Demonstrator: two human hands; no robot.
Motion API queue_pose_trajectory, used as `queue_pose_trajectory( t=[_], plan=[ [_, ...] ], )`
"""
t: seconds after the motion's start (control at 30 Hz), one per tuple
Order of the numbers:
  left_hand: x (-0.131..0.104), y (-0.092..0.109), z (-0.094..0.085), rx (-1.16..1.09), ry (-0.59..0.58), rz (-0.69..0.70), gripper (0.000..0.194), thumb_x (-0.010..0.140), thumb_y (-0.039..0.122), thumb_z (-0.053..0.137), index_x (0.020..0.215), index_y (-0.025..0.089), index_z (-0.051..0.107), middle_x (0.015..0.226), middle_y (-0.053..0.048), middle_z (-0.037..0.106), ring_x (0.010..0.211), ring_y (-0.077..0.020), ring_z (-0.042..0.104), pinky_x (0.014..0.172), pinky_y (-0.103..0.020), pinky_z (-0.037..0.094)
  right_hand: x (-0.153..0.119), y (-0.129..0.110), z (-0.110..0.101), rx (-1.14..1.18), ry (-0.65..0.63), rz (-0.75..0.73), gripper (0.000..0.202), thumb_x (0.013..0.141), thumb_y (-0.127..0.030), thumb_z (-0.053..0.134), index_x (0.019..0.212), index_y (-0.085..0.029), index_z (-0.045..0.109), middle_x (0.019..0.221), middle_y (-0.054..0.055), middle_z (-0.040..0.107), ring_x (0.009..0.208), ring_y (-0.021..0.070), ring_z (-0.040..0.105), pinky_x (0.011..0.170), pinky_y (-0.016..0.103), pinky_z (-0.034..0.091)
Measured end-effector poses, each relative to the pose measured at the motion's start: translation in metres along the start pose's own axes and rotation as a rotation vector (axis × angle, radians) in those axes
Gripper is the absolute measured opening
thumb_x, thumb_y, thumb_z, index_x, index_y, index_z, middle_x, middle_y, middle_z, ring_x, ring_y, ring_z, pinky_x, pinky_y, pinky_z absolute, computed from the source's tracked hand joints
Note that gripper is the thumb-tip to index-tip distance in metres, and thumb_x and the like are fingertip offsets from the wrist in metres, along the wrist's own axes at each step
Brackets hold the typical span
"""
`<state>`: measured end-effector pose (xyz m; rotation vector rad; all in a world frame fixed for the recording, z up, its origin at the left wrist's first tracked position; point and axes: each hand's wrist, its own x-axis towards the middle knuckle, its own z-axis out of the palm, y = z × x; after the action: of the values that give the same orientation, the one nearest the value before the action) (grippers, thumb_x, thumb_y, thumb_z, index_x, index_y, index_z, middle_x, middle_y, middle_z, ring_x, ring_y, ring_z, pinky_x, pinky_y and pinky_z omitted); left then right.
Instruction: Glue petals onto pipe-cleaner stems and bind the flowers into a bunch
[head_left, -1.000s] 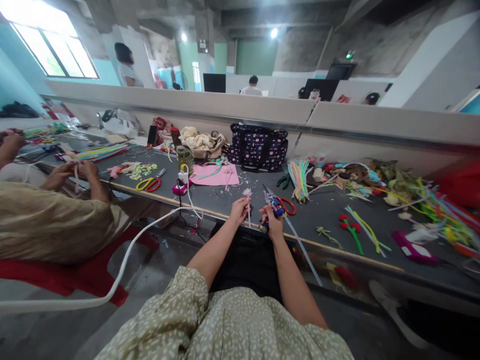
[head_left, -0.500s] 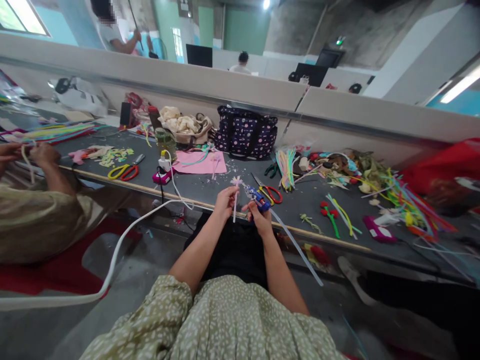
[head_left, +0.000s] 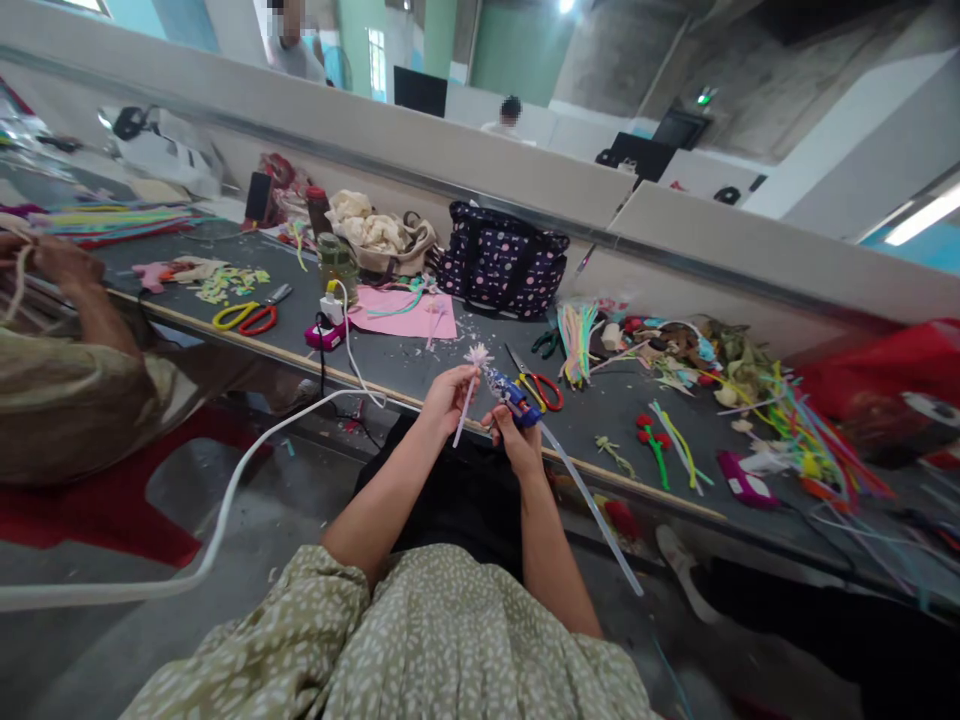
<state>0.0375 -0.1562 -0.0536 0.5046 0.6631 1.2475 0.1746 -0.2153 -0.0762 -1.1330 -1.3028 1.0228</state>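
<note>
Between the fingers of my left hand (head_left: 448, 396) is a pale pink pipe-cleaner flower (head_left: 477, 355), its stem slanting down below the hand. My right hand (head_left: 517, 436) is wrapped round a blue hot glue gun (head_left: 513, 394), its nozzle pointing up and left at the flower head. Whether nozzle and flower touch, I cannot tell. From the back of the gun a long clear glue stick (head_left: 596, 515) hangs down past the table edge. Just beyond the gun lie scissors (head_left: 541, 387) with red and yellow handles.
Behind stands a dark dotted bag (head_left: 504, 262) beside a pink sheet (head_left: 401, 312). Pipe-cleaner bundles (head_left: 576, 343) and a red flower with a green stem (head_left: 657, 450) lie to the right. A white cable (head_left: 247, 450) crosses at left, where another person's hands (head_left: 64, 265) work.
The flower stem has tilted, its lower end swinging left, and the flower head faces the nozzle at a new angle. The camera view has turned slightly. Both hands keep their holds.
</note>
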Motion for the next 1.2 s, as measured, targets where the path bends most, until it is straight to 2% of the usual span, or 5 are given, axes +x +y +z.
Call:
queue_pose_trajectory(
  t=[0.23, 0.5, 0.8, 0.97, 1.2],
  plan=[
    [-0.003, -0.001, 0.001, -0.022, -0.019, -0.003, 0.015, 0.060, 0.018, 0.073, 0.069, 0.013, 0.062, 0.057, 0.001, 0.058, 0.047, -0.0057, 0.046, 0.042, -0.017, 0.029, -0.001, -0.002, -0.001, 0.045, -0.008, -0.026, 0.038, 0.077, -0.060, 0.066, 0.073, -0.022, 0.065, 0.051, -0.001, 0.056, 0.043, 0.0098, 0.046, 0.043, 0.024, 0.041],
    [-0.005, 0.002, 0.002, -0.035, -0.056, -0.033, 0.015, 0.063, 0.017, 0.073, 0.072, 0.013, 0.062, 0.057, 0.002, 0.056, 0.045, -0.0044, 0.044, 0.041, -0.017, 0.028, -0.002, -0.006, 0.001, 0.019, 0.021, -0.060, 0.046, 0.078, -0.063, 0.062, 0.062, -0.020, 0.061, 0.054, 0.000, 0.058, 0.041, 0.0085, 0.045, 0.040, 0.023, 0.037],
    [-0.013, 0.008, 0.003, -0.077, -0.089, -0.072, 0.013, 0.063, 0.016, 0.071, 0.071, 0.012, 0.061, 0.055, 0.004, 0.052, 0.045, -0.0038, 0.044, 0.041, -0.015, 0.031, -0.003, -0.004, 0.002, 0.069, 0.036, -0.015, 0.046, 0.076, -0.063, 0.065, 0.063, -0.019, 0.059, 0.054, -0.001, 0.058, 0.040, 0.0070, 0.046, 0.039, 0.021, 0.036],
    [-0.015, 0.011, 0.003, -0.045, -0.102, 0.003, 0.018, 0.058, 0.019, 0.075, 0.068, 0.012, 0.062, 0.055, 0.004, 0.052, 0.045, -0.0032, 0.042, 0.041, -0.016, 0.030, 0.000, 0.003, 0.000, 0.076, 0.028, -0.026, 0.044, 0.078, -0.059, 0.065, 0.061, -0.018, 0.059, 0.056, -0.001, 0.059, 0.041, 0.0063, 0.047, 0.041, 0.021, 0.036],
    [-0.016, 0.009, 0.003, 0.137, 0.076, 0.292, 0.024, 0.058, 0.028, 0.081, 0.069, 0.014, 0.065, 0.059, 0.003, 0.056, 0.048, -0.0043, 0.044, 0.044, -0.017, 0.028, 0.000, 0.007, -0.003, 0.191, 0.074, -0.031, 0.041, 0.078, -0.057, 0.066, 0.070, -0.018, 0.060, 0.065, -0.001, 0.062, 0.043, 0.0061, 0.046, 0.041, 0.021, 0.036]
  ],
)
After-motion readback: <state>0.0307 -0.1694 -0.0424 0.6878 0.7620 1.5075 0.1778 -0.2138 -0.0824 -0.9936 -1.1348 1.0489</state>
